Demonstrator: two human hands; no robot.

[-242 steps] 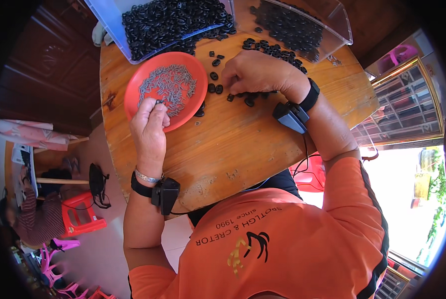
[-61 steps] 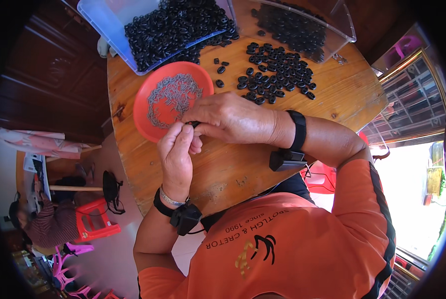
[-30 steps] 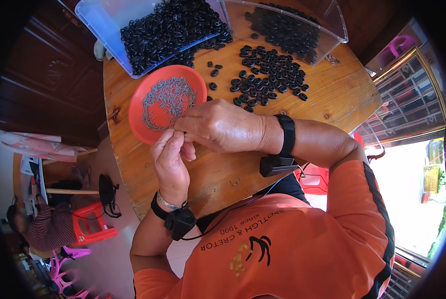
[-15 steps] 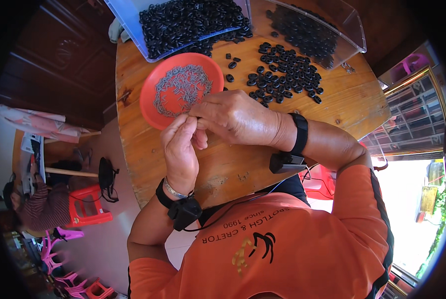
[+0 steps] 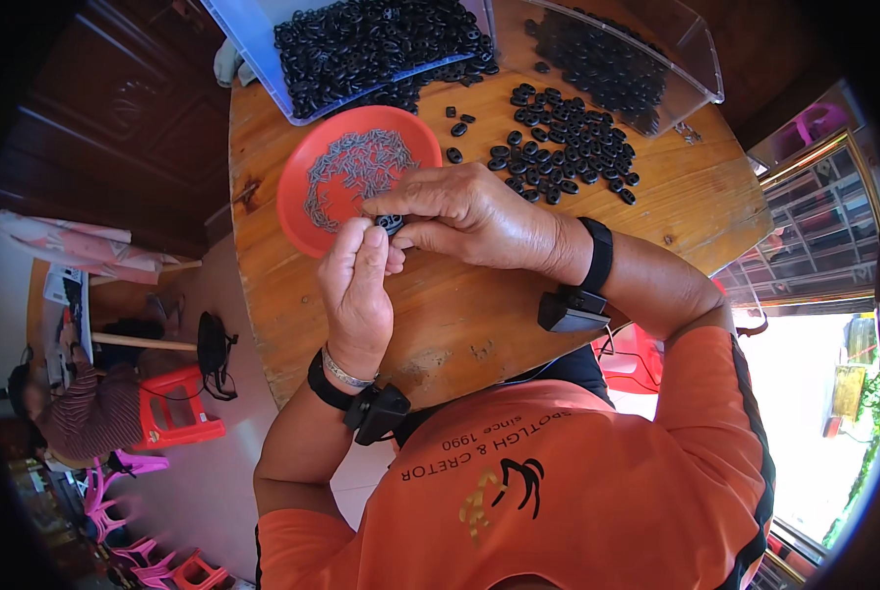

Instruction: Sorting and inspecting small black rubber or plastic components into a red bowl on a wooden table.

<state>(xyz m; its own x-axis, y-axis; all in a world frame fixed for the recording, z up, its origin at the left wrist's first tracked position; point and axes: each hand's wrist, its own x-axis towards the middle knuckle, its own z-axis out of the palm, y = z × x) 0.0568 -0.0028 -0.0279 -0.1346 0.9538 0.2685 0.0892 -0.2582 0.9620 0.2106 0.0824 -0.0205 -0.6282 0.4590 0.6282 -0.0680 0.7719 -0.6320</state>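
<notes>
One black piece [image 5: 390,223]: at near-right rim of red-orange dish [image 5: 293,187].
Fingers, left hand [image 5: 355,295]: pinching near end.
Fingers, right hand [image 5: 487,216]: pinching far side.
Handling: likely light, stiff, slick; best gripped by outer edges.

On the table [image 5: 459,324] before you, the plate [image 5: 292,202] of pins [image 5: 361,162] lies beyond your left hand [image 5: 357,295]. Behind it stands the left bin [image 5: 258,54]; the right bin [image 5: 694,79] is farther right. Loose pieces [image 5: 570,154] lie before the right bin. One piece [image 5: 391,223] sits between your left hand and right hand [image 5: 479,216].
</notes>
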